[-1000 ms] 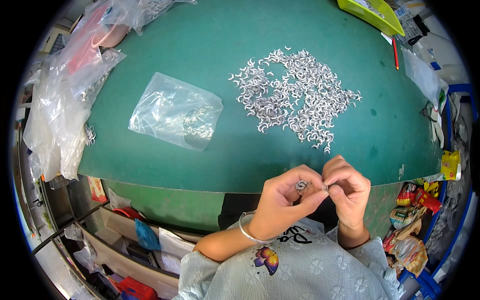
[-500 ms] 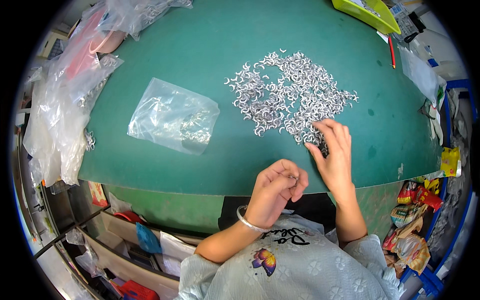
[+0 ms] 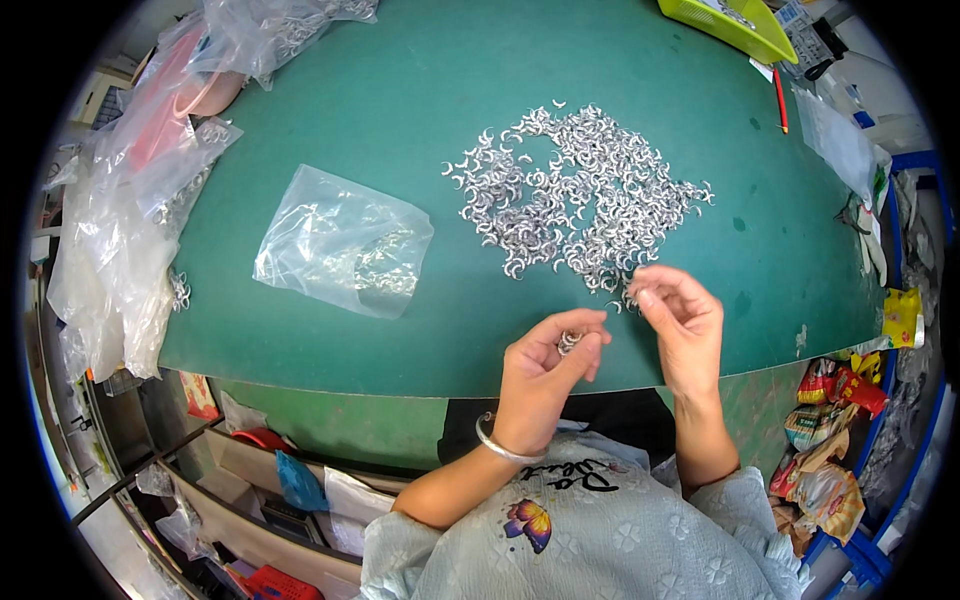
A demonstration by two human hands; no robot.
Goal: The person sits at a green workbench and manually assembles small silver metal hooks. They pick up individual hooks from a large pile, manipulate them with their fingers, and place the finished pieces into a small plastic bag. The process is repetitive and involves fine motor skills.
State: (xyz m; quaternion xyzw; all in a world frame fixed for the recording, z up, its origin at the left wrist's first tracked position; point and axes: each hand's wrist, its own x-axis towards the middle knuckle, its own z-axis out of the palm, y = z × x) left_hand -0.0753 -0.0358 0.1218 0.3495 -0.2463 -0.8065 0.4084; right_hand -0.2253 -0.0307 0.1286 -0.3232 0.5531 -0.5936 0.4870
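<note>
While our left hand (image 3: 540, 370) curls over the near edge of the table, its fingers bent round a few silvery crescents (image 3: 569, 342) with the thumb close to the forefinger, our right hand (image 3: 692, 325) reaches in at the near side of the crescent pile (image 3: 610, 190); its thumb and forefinger come nearly together, though we cannot tell whether a piece is pinched between them.

The pile spreads loosely over the right half of the green tabletop (image 3: 400, 90); a few stray pieces lie just beside the right fingertips, and a clear plastic bag (image 3: 340, 240) lies flat to the left, well apart from both hands; beyond, at the far right, we see a yellow-green basket (image 3: 735, 38).

We judge each crescent very light and stiff, probably metal, and likely slippery, given its shine; the curved shapes may hook into one another, so we would lift them singly; we would take hold at the thick middle of the curve with the pads of thumb and forefinger, since the narrow tips look easier to bend and might prick.
</note>
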